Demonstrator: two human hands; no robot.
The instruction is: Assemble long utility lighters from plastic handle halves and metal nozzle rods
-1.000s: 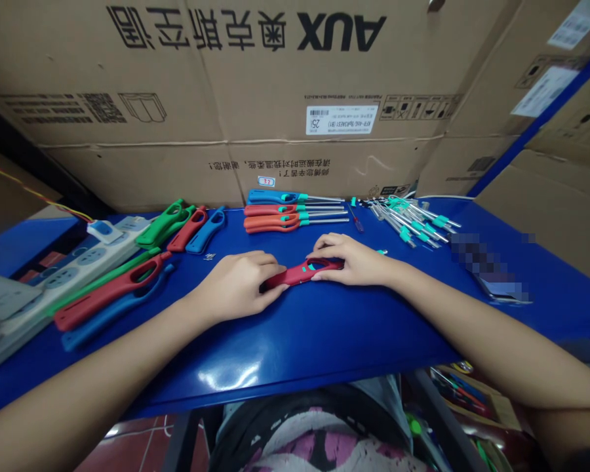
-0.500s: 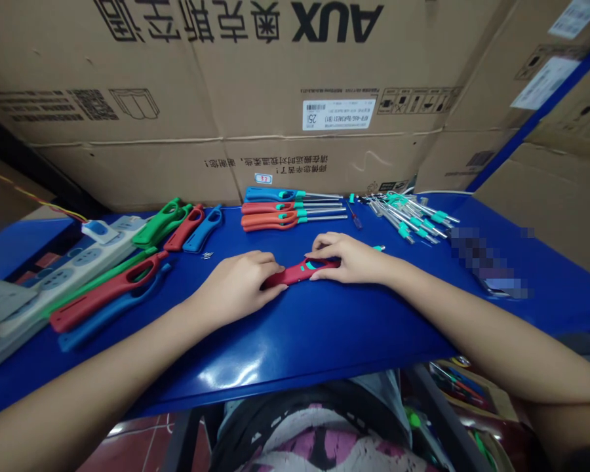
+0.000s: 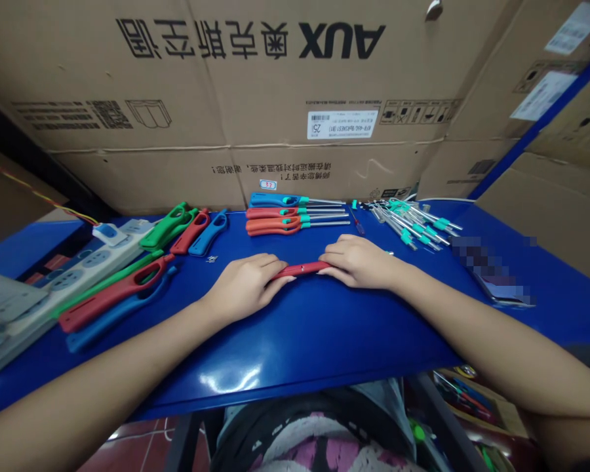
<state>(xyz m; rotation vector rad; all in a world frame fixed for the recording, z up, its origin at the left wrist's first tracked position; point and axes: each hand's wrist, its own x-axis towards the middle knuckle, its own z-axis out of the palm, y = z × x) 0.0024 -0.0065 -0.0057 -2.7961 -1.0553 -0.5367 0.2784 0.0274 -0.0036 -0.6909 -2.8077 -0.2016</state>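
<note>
Both hands hold one red lighter handle (image 3: pixel 303 269) low over the blue table, its narrow edge facing up. My left hand (image 3: pixel 244 283) has its fingers closed round the left end. The right end is pinched by my right hand (image 3: pixel 361 262). Behind the hands lie assembled lighters with metal tubes, a blue one (image 3: pixel 270 200) at the back and red and orange ones (image 3: pixel 270 225) before it. To their right sit a small screwdriver (image 3: pixel 358 223) and a pile of metal tubes with teal parts (image 3: pixel 413 221). Tiny metal pieces (image 3: pixel 211 259) lie left of my left hand.
Green, red and blue handle shells (image 3: pixel 181 235) lie at the left, with more (image 3: pixel 113 298) beside a white power strip (image 3: pixel 81 272). A phone (image 3: pixel 496 278), partly pixelated, is at the right. A large cardboard sheet (image 3: pixel 187 85) stands behind the table (image 3: pixel 295 341).
The red handle has been turned so its narrow edge shows instead of its open side with the teal part. Both hands still grip it. The whole view has shifted slightly.
</note>
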